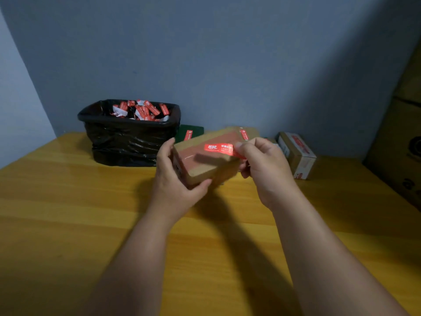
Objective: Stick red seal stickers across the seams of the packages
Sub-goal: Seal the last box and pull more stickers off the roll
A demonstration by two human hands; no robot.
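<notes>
Red and glossy, the seal sticker (219,148) lies across the top face of a brown cardboard package (205,159), over the reddish tape band that runs along it, with its right end reaching the box's right edge. The package is held tilted above the yellow wooden tabletop (68,213). The left hand (175,176) grips the box's near-left end, thumb curled round the lower corner. The right hand (259,165) has its fingers curled at the right edge, thumb tip pressing on the sticker's end. Behind the package lie a dark green package (193,132) and another brown package (247,132), each with a red sticker. To the right sits a small taped carton (298,156). At the back left stands a bin with a black liner (127,135), full of red-and-white sticker scraps. Large cardboard boxes (401,142) stand at the far right.
</notes>
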